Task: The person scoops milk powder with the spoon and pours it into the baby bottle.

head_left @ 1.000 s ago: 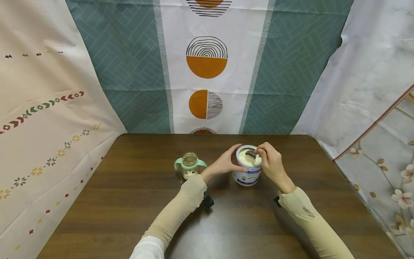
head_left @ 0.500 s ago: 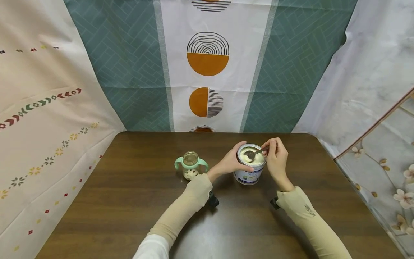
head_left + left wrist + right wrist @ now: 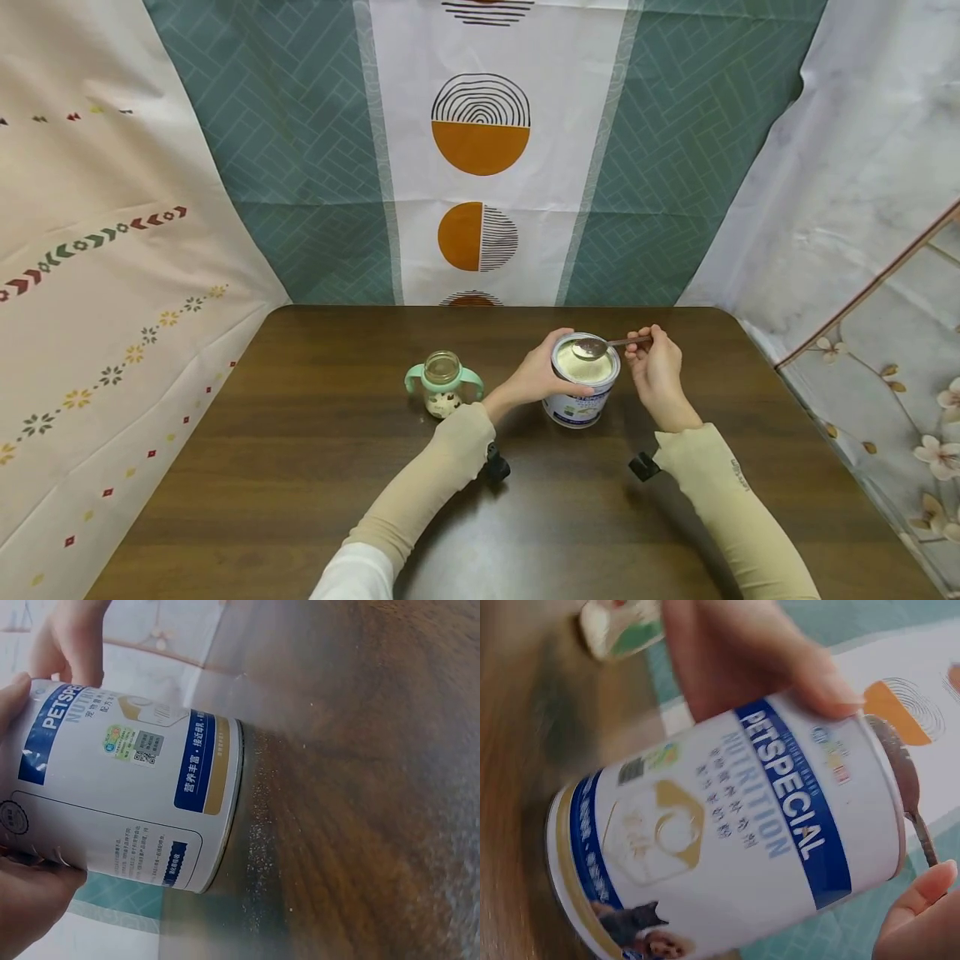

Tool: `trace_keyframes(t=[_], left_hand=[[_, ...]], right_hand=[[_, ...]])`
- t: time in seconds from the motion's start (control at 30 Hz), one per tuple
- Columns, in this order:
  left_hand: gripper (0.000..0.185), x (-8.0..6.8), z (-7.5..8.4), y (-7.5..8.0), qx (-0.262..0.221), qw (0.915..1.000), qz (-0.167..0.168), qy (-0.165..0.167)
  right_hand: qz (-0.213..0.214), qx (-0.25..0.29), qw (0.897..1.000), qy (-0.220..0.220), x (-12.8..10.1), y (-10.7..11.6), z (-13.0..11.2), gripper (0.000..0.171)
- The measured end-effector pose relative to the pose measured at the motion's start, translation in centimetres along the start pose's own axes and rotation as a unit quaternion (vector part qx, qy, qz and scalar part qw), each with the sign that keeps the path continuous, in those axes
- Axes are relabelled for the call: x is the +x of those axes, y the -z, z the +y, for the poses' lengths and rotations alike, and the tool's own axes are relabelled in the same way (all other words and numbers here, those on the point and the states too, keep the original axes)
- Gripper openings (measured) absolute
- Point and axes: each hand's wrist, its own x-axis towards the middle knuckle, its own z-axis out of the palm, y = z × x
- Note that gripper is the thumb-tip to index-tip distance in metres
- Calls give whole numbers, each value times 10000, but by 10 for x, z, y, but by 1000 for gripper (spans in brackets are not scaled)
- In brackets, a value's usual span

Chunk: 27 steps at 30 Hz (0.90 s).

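My head camera looked forward and down over the counter [image 3: 300,467] from well back. Both wrist cameras sat close against the tin [image 3: 127,787], viewing it from opposite sides; all three shared that tin.

Spoon [image 3: 897,766] handle end hidden in fingers; bottle [image 3: 622,626] blurred, cut by top edge.

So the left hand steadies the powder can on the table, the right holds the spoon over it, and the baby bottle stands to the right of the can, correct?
Not quite: in the head view the baby bottle stands to the left of the powder can, beyond the left hand. The rest holds: the right hand holds the spoon over the can.
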Motion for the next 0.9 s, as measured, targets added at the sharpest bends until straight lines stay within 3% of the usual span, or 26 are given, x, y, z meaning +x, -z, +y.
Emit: trace_keyframes(t=[0.23,0.47,0.6,0.9], left_hand=[[99,-2,-1,0,-124,9999,-25,67],[99,-1,-3,-1,-127,9999,-8,29],[100,0,-2,-1,-101,9999,-45,22],[104,0,0,-1,-125,9999,-45,53]], right_hand=[[136,-157,9996,-177,-2,0,3,33],[-13,694,9924,-1020,0,-3,0,32],[-28,821,9916,-996,-2,-3,-2,33],[-21,950,9943,-479,-4,-8,-4,36]])
